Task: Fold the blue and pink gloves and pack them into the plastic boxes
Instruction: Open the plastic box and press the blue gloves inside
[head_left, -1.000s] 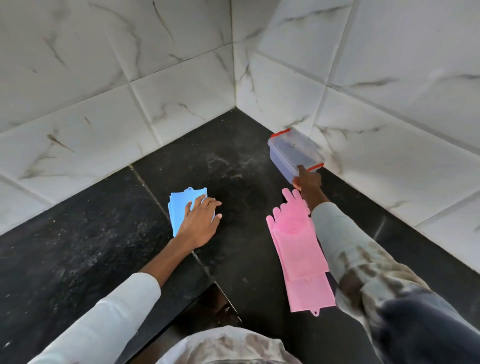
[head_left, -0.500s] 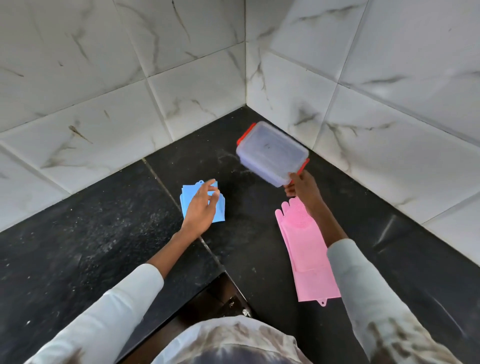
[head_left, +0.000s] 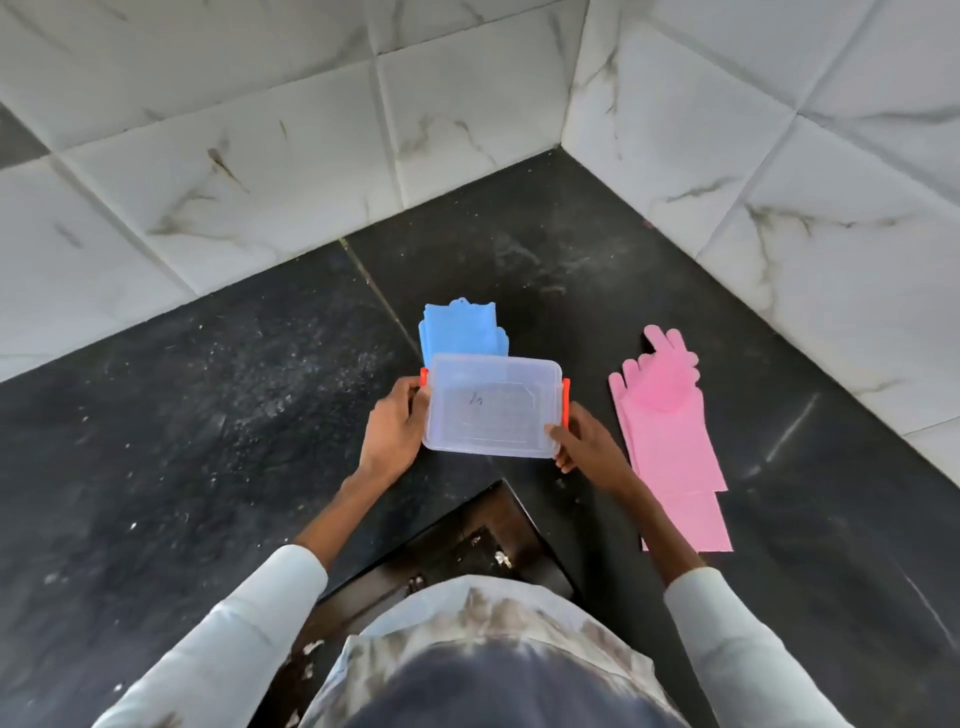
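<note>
A clear plastic box with a lid and red side clips is held level above the black counter, close in front of me. My left hand grips its left end and my right hand grips its right near corner. Just behind the box lie the folded blue gloves, their near part hidden by the box. The pink gloves lie flat and unfolded on the counter to the right of my right hand, fingers pointing away.
White marble-look tiled walls meet in a corner behind the black stone counter. The counter's inner corner edge drops away just below the box. My own body fills the bottom of the view.
My right hand carried the box from the back corner towards me. My left hand left the blue gloves and took hold of the box's left end. The view shifted left.
</note>
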